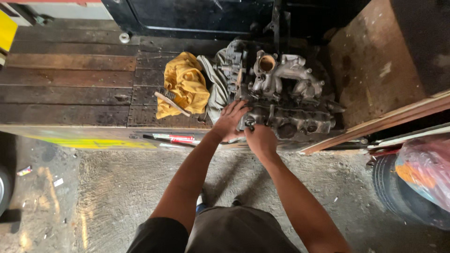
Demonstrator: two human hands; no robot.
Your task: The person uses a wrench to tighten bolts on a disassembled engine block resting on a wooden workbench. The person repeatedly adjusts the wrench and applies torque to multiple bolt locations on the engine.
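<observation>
A: Starting at the left, what is sitting on the wooden platform [70, 89]?

B: A crumpled yellow rag [185, 84] is lying there, with a small brush [171, 101] resting across its near edge. Just right of it, a grey cloth [216, 86] is bunching up against the engine block [281, 93], which is sitting near the platform's front edge.

A: And the person's hands?

B: The left hand [229, 121] is lying spread and flat, fingers released, pressing against the near left side of the engine block. The right hand [261, 139] is curling around a small round fitting [249, 122] at the block's front face; the knuckles are hiding whether it is truly gripping or just cupping it, so that one cannot be told for sure.

A: What is looking risky?

B: The block is looking heavy and is resting close to the edge, above the concrete floor [117, 197] and the person's feet. If the person is pushing or twisting hard, it could be sliding forward and tipping off. The metal is looking greasy, so the right hand could be slipping off the fitting and striking the sharp cast edges.

A: Anything further right?

B: A wooden board [375, 124] is leaning right beside the block, and a tyre [398, 192] with a plastic bag [424, 168] is standing near the person's right arm. A sudden jerk backwards could be knocking into those.
</observation>
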